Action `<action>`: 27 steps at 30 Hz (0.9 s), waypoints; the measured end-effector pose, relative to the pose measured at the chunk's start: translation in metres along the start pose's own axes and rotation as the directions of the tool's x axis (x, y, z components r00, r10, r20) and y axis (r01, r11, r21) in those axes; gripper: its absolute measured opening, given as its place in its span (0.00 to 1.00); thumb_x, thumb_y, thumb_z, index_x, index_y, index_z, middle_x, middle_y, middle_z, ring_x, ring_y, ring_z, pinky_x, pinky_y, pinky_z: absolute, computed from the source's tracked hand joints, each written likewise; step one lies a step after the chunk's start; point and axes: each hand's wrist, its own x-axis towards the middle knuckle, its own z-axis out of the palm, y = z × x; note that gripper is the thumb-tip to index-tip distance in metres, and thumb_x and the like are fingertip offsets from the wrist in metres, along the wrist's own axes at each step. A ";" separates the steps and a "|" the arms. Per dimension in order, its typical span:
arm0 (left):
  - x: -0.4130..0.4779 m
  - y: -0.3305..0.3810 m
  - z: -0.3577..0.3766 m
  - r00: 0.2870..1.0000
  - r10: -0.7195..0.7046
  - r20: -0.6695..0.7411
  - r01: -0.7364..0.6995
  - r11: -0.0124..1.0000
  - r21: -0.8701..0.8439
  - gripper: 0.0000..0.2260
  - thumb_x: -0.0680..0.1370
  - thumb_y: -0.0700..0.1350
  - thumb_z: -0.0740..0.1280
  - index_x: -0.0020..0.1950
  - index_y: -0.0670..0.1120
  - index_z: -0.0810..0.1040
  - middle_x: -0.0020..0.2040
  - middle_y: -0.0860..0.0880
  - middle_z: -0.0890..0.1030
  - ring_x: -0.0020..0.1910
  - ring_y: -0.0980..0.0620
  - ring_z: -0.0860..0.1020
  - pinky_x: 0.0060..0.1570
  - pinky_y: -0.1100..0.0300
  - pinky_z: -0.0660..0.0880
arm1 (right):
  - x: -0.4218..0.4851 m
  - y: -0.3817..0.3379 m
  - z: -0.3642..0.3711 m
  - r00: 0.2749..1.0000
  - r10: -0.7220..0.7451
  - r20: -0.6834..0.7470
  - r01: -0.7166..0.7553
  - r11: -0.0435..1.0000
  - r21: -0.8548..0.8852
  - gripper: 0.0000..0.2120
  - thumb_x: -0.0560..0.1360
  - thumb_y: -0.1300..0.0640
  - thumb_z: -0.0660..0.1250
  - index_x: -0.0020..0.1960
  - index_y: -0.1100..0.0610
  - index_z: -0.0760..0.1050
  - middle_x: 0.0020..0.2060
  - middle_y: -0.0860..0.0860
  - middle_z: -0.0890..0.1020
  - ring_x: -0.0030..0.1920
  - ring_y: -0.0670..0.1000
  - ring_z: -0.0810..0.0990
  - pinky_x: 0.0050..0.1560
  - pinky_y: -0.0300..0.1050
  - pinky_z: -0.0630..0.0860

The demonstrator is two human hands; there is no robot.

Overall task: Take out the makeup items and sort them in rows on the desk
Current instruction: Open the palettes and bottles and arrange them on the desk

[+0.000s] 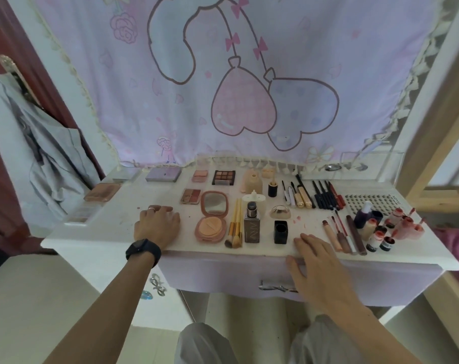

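Makeup lies in rows on the white desk point(112, 227). Palettes point(223, 177) line the back, pencils and mascaras point(325, 197) stand to the right, lip tubes point(341, 233) and small red bottles point(380, 236) sit at the right front. An open pink compact point(211, 216), brushes point(236, 227) and a foundation bottle point(252, 224) fill the middle. My left hand point(156, 225) rests flat on the desk left of the compact, holding nothing. My right hand point(315, 261) lies over the desk's front edge with straight fingers, just above the drawer handle point(275, 288).
A pink cartoon curtain point(236, 88) hangs behind the desk. A grey garment point(34, 153) hangs on the door at left. A clear acrylic box point(367, 166) stands at the back right, a tray of lashes point(370, 203) beside it. A wooden frame point(433, 127) rises at right.
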 end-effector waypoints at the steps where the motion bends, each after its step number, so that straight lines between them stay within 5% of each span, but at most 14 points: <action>1: -0.007 -0.008 -0.002 1.000 0.010 -0.005 -0.009 1.000 0.017 0.18 0.81 0.54 0.58 0.68 0.51 0.77 0.69 0.44 0.73 0.67 0.41 0.69 0.64 0.47 0.69 | -0.004 -0.002 -0.007 1.000 -0.005 0.007 0.005 1.000 -0.027 0.22 0.80 0.46 0.63 0.70 0.54 0.75 0.69 0.49 0.76 0.70 0.51 0.70 0.69 0.45 0.67; 3: -0.019 -0.026 -0.005 0.999 0.020 -0.028 -0.019 1.000 0.014 0.17 0.81 0.53 0.59 0.67 0.53 0.77 0.69 0.46 0.74 0.67 0.42 0.70 0.65 0.48 0.70 | -0.014 -0.013 -0.018 0.999 -0.048 -0.003 0.048 0.994 -0.093 0.15 0.77 0.47 0.67 0.61 0.51 0.81 0.57 0.47 0.83 0.58 0.51 0.78 0.58 0.44 0.76; 6: -0.029 -0.051 -0.008 0.998 0.001 -0.068 -0.004 0.999 -0.033 0.17 0.80 0.54 0.59 0.67 0.56 0.77 0.69 0.48 0.74 0.69 0.45 0.68 0.67 0.49 0.68 | -0.021 -0.053 -0.025 0.990 -0.132 0.042 0.135 0.988 -0.073 0.11 0.77 0.45 0.66 0.54 0.46 0.83 0.48 0.41 0.84 0.48 0.47 0.77 0.44 0.40 0.76; 11: -0.030 -0.082 -0.008 0.998 0.030 -0.047 -0.033 0.997 -0.073 0.18 0.79 0.59 0.58 0.66 0.59 0.77 0.68 0.51 0.75 0.70 0.50 0.68 0.68 0.52 0.68 | 0.001 -0.150 0.003 0.917 -0.350 0.191 0.338 0.936 0.096 0.18 0.82 0.43 0.55 0.67 0.45 0.75 0.61 0.39 0.78 0.60 0.44 0.73 0.56 0.39 0.74; 15: -0.022 -0.103 -0.022 0.996 0.007 -0.083 -0.013 0.997 -0.072 0.15 0.80 0.54 0.62 0.66 0.56 0.78 0.69 0.50 0.73 0.68 0.49 0.71 0.66 0.53 0.69 | 0.039 -0.217 0.045 0.867 -0.481 0.131 0.442 0.863 0.245 0.19 0.81 0.47 0.56 0.70 0.48 0.72 0.66 0.42 0.75 0.68 0.47 0.71 0.63 0.41 0.72; 18: -0.009 -0.130 -0.038 0.988 -0.093 -0.124 0.083 0.993 -0.082 0.18 0.80 0.54 0.63 0.69 0.55 0.74 0.71 0.48 0.71 0.70 0.48 0.68 0.67 0.52 0.67 | 0.070 -0.250 0.083 0.842 -0.529 0.102 0.505 0.841 0.192 0.21 0.80 0.49 0.57 0.72 0.52 0.72 0.70 0.47 0.75 0.71 0.50 0.71 0.67 0.46 0.72; 22: 0.011 -0.165 -0.058 0.966 -0.224 -0.126 0.214 0.973 -0.086 0.21 0.79 0.54 0.66 0.71 0.53 0.72 0.73 0.46 0.68 0.71 0.44 0.66 0.67 0.49 0.66 | 0.095 -0.260 0.116 0.800 -0.574 0.176 0.567 0.819 0.091 0.25 0.76 0.46 0.55 0.64 0.55 0.80 0.63 0.50 0.82 0.62 0.52 0.81 0.61 0.47 0.79; 27: 0.033 -0.193 -0.066 0.944 -0.321 -0.080 0.310 0.942 -0.131 0.25 0.77 0.58 0.66 0.73 0.53 0.69 0.75 0.44 0.64 0.74 0.42 0.62 0.71 0.47 0.63 | 0.097 -0.253 0.136 0.750 -0.658 0.064 0.660 0.751 -0.021 0.25 0.77 0.48 0.56 0.69 0.57 0.77 0.67 0.53 0.79 0.66 0.54 0.78 0.65 0.52 0.77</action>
